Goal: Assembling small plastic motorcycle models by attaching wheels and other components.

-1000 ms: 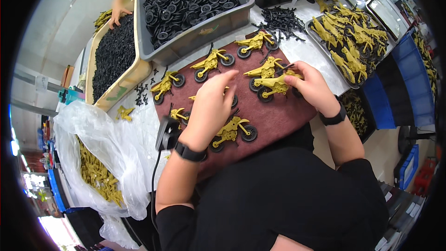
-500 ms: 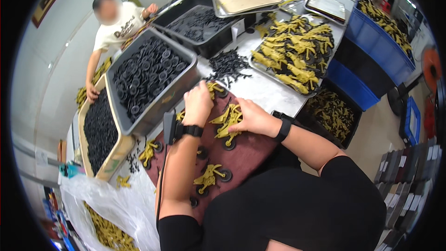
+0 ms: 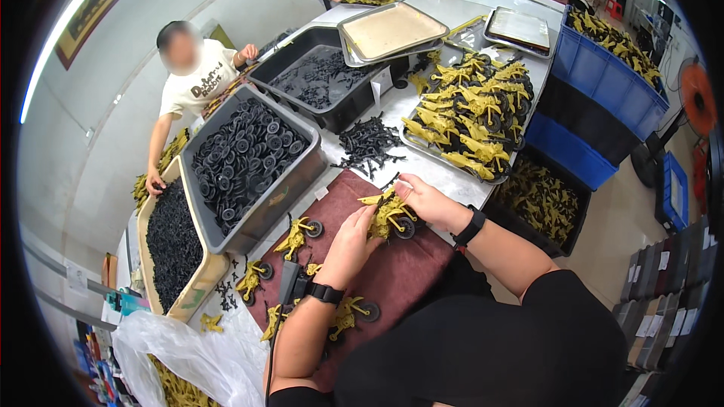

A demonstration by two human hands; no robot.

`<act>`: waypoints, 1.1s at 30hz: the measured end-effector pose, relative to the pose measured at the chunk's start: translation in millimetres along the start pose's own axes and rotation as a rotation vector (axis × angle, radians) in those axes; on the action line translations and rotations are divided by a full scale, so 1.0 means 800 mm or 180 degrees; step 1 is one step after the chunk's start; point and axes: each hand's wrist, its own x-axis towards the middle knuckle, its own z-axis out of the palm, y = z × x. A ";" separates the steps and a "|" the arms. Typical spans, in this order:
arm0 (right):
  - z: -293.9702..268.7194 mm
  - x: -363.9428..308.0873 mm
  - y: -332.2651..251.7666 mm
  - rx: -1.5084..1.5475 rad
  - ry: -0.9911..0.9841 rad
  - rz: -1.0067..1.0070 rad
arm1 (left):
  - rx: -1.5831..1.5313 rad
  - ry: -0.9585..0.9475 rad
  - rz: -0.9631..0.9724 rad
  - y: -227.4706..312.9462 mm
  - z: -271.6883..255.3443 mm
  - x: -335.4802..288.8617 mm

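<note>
Though partly hidden, left grip (image 3: 353, 243) half-spread against, right grip (image 3: 426, 202) pinching, yellow toy motorcycles (image 3: 389, 219).

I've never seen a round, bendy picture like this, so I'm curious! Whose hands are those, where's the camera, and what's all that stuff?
There's no robot here, just a person using two bare hands. The camera sits on their head, looking down, and its very wide lens bends straight edges. The right hand has its grip on yellow-and-black toy motorbikes; I can't tell exactly how many. The left hand curves around the other side. More toy motorbikes lie on a reddish-brown mat. Beyond it, a grey bin holds lots of black wheels.
</note>
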 end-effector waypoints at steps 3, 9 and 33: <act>0.002 -0.018 -0.012 -0.1368 -0.0334 -0.0336 | 0.0038 -0.0013 -0.0109 -0.003 0.006 0.007; -0.007 -0.030 -0.035 -0.0904 -0.0251 -0.0395 | -0.0049 0.0111 -0.0075 0.017 0.008 0.023; -0.113 0.008 -0.113 -0.3244 0.2145 -0.1197 | 0.0921 0.0033 0.0569 0.045 0.116 0.259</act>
